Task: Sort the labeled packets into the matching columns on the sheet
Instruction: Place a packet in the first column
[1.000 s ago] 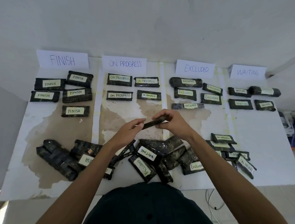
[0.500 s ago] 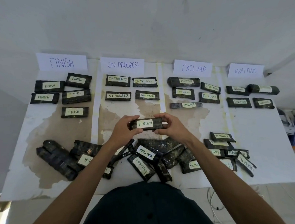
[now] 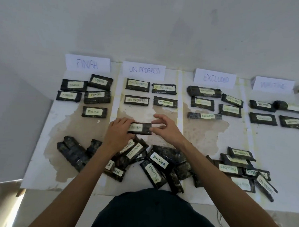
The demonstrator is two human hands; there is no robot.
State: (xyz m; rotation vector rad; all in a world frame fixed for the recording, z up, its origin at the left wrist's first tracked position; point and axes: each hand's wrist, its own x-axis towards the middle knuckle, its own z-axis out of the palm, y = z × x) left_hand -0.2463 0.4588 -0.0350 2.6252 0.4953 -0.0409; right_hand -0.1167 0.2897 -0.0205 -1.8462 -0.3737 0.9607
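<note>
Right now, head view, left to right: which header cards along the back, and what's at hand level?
Header cards: FINISH card → ON PROGRESS card → EXCLUDED card → WAITING card. Hand level: left hand → FINISH packet, which the left hand grips → right hand.
</note>
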